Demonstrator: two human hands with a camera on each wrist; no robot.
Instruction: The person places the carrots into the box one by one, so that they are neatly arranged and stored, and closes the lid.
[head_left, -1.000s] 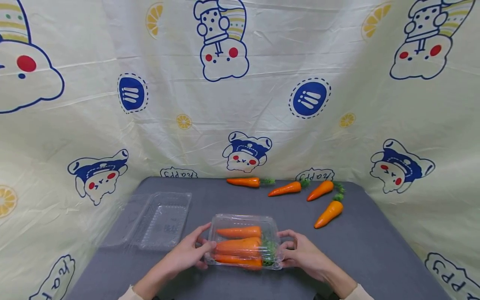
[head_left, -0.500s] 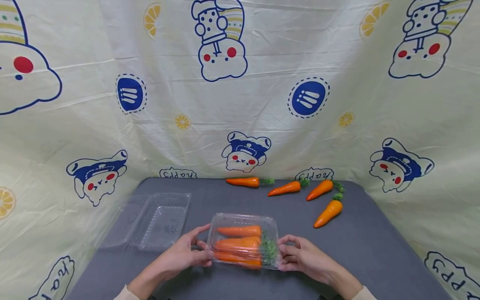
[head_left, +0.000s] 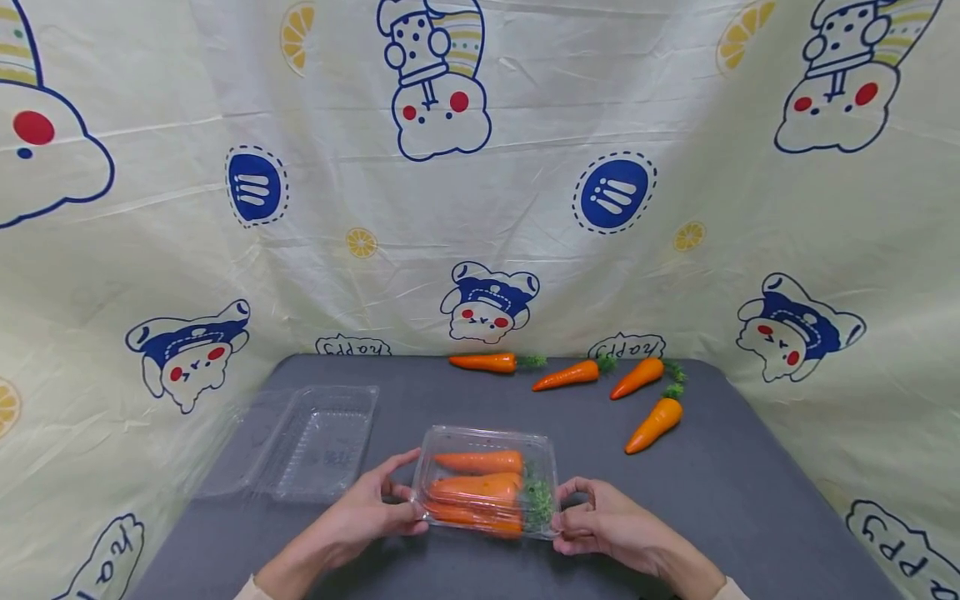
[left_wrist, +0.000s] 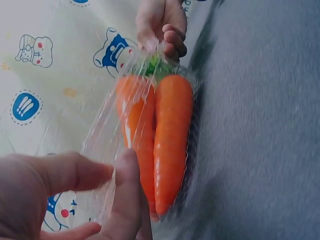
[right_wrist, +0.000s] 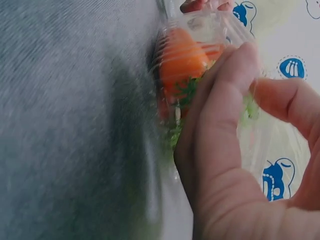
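A clear plastic clamshell box [head_left: 491,433] stands near the front middle of the table, its lid down over several orange carrots [head_left: 480,487] with green tops at the right end. At the box's left end, my left hand [head_left: 371,510] pinches the rim between thumb and fingers. The right hand [head_left: 611,527] pinches the opposite end by the front right corner. In the left wrist view, two carrots [left_wrist: 173,135] show large through the plastic. My right fingers [right_wrist: 220,110] partly cover the carrot tops in the right wrist view.
Another clear clamshell box [head_left: 322,442] lies opened out on the grey table at the left. Toward the back and right lie several loose carrots [head_left: 654,425]. A printed white curtain [head_left: 480,208] hangs behind the table.
My left thumb has slid from over the box's left side down to its front left edge. The right fingers have shifted slightly along the right end. The box stays nearly in place.
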